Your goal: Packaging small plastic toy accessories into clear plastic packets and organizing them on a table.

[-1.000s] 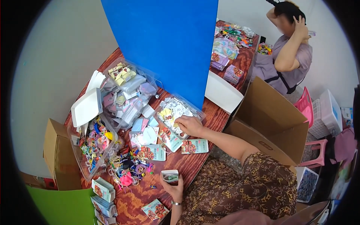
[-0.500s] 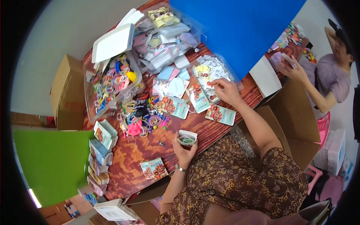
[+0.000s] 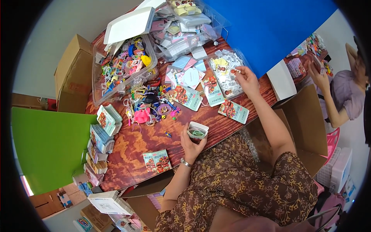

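My left hand (image 3: 192,144) is wrapped round a small open-topped box (image 3: 198,126), white inside, with thin green loops in it. It stays low over the table's near edge. My right hand (image 3: 248,82) pinches a small cut-out card (image 3: 235,71) with a red-brown figure on it. Below that hand is a clear plastic tray (image 3: 240,58) heaped with small white and yellow cards. Three flat mint-green printed packets lie near the tray: one packet (image 3: 187,98) to the left, another packet (image 3: 211,91) against its side, a third packet (image 3: 233,111) in front.
Small colourful trinkets (image 3: 148,110) spill in front of a clear bin (image 3: 101,83). A white lid (image 3: 129,26) rests above it. Another bin (image 3: 185,48) holds paper pieces. Stacked packets (image 3: 101,139) line the left edge. A co-worker (image 3: 344,92) sits at right beyond a cardboard box (image 3: 303,120).
My right hand has shifted slightly away and to the right over the tray, the small card still pinched. My left hand keeps the box. The whole view has turned a little.
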Motion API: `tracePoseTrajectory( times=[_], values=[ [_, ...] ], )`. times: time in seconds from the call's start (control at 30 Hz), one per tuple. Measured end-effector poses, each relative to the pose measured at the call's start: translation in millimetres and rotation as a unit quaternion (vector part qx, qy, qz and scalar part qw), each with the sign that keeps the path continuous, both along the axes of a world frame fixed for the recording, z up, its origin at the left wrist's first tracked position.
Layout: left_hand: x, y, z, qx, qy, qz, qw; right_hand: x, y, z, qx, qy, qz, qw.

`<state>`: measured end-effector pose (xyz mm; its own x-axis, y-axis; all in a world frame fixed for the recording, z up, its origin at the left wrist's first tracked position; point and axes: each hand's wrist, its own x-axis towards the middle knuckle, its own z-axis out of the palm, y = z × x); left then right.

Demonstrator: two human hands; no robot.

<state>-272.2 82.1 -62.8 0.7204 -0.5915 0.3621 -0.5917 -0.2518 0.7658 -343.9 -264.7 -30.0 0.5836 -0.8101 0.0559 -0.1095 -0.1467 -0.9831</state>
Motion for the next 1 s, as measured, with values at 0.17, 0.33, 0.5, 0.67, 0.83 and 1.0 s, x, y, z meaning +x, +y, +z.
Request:
tracePoseTrajectory(
  times=[0.17, 0.33, 0.5, 0.67, 0.83, 1.0],
  values=[
    [0, -1, 2, 0.001, -0.012, 0.000, 1.000, -6, -31, 23, -0.121, 0.101, 0.077, 0.984],
    [-2, 1, 1, -0.007, 0.001, 0.001, 1.000, -12, -25, 28, -0.236, 0.253, 0.234, 0.909],
    [-1, 1, 0, -0.008, 0.000, -0.002, 1.000, -4, -2, 39, -0.313, 0.374, 0.212, 0.847],
    [-1, 0, 1, -0.004, -0.012, -0.002, 1.000, -4, -6, 42, -0.318, 0.373, 0.232, 0.841],
    [0, 2, 0, -0.002, -0.001, -0.001, 1.000, -2, -16, 44, -0.207, 0.302, 0.225, 0.903],
    [2, 2, -2, -0.005, -0.001, 0.001, 1.000, -5, -23, 34, -0.283, 0.209, 0.108, 0.930]
  ],
)
